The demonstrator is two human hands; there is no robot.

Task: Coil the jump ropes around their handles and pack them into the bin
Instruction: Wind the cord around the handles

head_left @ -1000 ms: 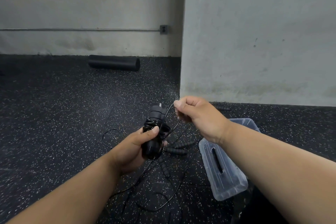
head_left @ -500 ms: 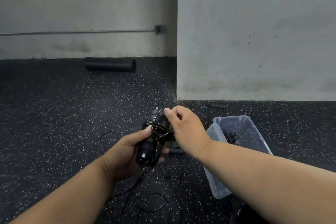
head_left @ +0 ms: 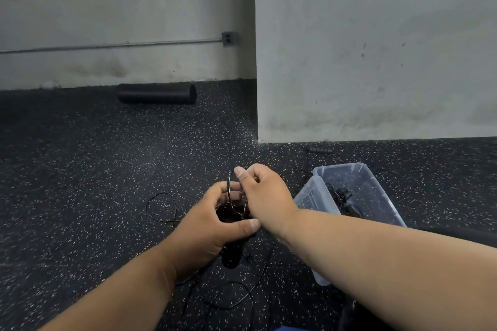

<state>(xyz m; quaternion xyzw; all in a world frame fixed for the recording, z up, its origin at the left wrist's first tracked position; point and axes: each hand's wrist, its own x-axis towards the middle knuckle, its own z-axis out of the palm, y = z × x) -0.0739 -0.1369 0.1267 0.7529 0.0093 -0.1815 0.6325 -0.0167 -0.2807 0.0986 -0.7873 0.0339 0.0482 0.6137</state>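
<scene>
jump rope handles [head_left: 231, 256] gripped left hand [head_left: 207, 231]; right hand [head_left: 265, 196] pinches cord [head_left: 229, 191].

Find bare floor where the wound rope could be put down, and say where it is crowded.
Free: floor between the foam roller and the left hand. Crowded: loose rope loops beside and under both hands, and the bin behind the right hand.
</scene>
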